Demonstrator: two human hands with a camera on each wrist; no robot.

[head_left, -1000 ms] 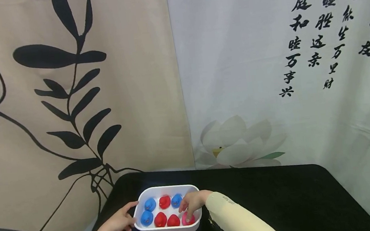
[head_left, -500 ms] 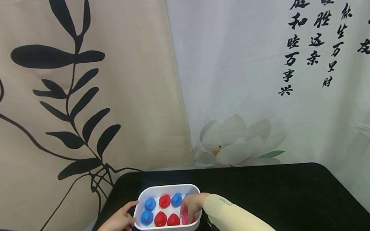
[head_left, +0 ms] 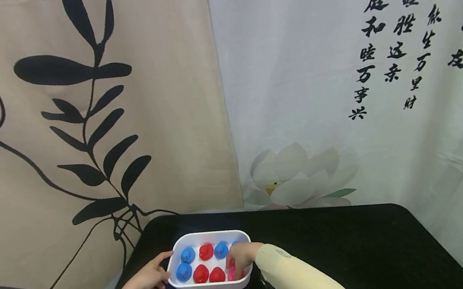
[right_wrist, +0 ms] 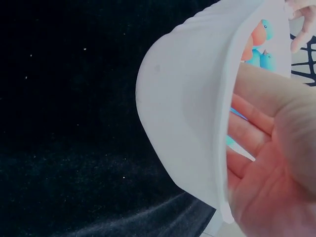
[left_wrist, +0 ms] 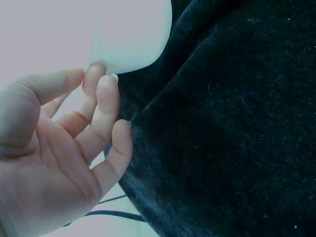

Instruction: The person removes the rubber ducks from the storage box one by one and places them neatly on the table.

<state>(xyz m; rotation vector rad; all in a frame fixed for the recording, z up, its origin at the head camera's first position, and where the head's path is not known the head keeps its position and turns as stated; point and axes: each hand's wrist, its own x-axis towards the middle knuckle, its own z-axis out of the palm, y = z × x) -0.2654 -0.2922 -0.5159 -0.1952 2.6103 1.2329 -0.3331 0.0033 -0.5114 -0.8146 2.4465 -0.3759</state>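
Note:
A white plastic tray (head_left: 206,288) holds several small rubber ducks, among them blue ducks (head_left: 183,272) and red ducks (head_left: 200,274). My right hand (head_left: 241,255) reaches down into the tray's right end, its fingers round a pink rubber duck (head_left: 231,273) that they partly cover. In the right wrist view that hand's fingers (right_wrist: 247,131) pass behind the tray wall, so their tips are hidden. At the left end, my left hand (head_left: 149,274) touches the tray with its index finger and thumb spread apart. Its other fingers (left_wrist: 121,143) bend loosely below the tray in the left wrist view.
The tray stands on a table covered with black cloth (head_left: 335,246), which stretches away to the right. Behind it hangs a printed backdrop (head_left: 285,87) with plant drawings and writing. A blue duck peeks out behind the right hand.
My right hand has lowered and closed in round the pink duck, uncovering part of a blue duck behind. Over the last half second it barely moves. My left hand stays at the tray.

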